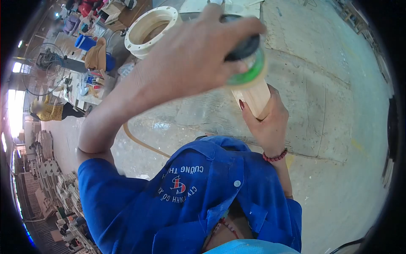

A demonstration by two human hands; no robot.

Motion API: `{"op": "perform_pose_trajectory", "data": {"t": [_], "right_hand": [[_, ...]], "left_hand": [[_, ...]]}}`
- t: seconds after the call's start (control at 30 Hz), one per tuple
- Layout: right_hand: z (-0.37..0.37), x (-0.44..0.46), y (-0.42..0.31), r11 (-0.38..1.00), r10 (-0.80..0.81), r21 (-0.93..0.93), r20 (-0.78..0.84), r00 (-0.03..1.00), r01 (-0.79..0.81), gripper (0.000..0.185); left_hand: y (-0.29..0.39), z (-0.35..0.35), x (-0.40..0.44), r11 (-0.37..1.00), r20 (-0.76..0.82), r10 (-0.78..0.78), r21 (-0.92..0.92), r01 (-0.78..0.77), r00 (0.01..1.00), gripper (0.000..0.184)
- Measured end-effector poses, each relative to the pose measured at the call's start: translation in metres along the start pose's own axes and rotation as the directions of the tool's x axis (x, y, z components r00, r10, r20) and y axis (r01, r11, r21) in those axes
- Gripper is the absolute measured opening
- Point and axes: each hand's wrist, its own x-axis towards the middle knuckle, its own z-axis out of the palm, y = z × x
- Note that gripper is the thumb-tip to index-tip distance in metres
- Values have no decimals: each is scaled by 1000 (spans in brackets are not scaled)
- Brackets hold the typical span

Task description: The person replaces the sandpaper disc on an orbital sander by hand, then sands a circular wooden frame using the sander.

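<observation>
My left hand (190, 53) wraps over the black top of a round sander (249, 70) with a green ring. Motion blurs both the sander and my fingers on it. Below the sander, its disc overlaps the far end of a pale wooden block (256, 98) and hides that end. My right hand (272, 116) grips the near end of the block, the thumb along its left side. Whether the disc touches the wood I cannot tell.
A tan hose (144, 143) runs across the floor. A large cream flanged ring (152, 30) stands beyond my left forearm. A fan (44, 67), a cluttered worktable and stacked wooden parts (46, 169) lie leftward. A person in yellow (48, 111) is further off.
</observation>
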Motion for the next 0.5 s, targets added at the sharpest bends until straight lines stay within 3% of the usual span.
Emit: {"op": "perform_pose_trajectory", "data": {"t": [0.03, 0.13, 0.2, 0.27, 0.33, 0.4, 0.5], "right_hand": [[-1, 0, 0, 1000, 27, 4, -2, 1000, -27, 50], [-1, -1, -2, 998, 58, 15, 9, 998, -58, 51], [-1, -6, -2, 999, 35, 8, 21, 999, -35, 52], [-2, -6, 0, 1000, 12, -17, 15, 1000, -11, 52], [-2, -3, 2, 1000, 14, -15, 1, 1000, -14, 52], [-4, 0, 4, 999, 48, 11, -18, 999, -48, 52], [-3, 3, 1, 998, 52, 36, -5, 999, -52, 53]], "left_hand": [[3, 2, -2, 999, -11, 48, -8, -48, 999, 47], [-3, -3, 3, 995, 23, -1, -103, 3, 1000, 47], [-24, -17, 33, 961, 286, -134, -194, 195, 949, 51], [-33, -20, 40, 952, 345, -174, -180, 247, 922, 54], [-38, -10, 31, 981, 204, -150, -92, 172, 967, 55], [7, -32, 24, 979, 290, -162, -69, 189, 943, 54], [19, -37, 17, 992, 364, -41, -96, 81, 931, 52]]}}
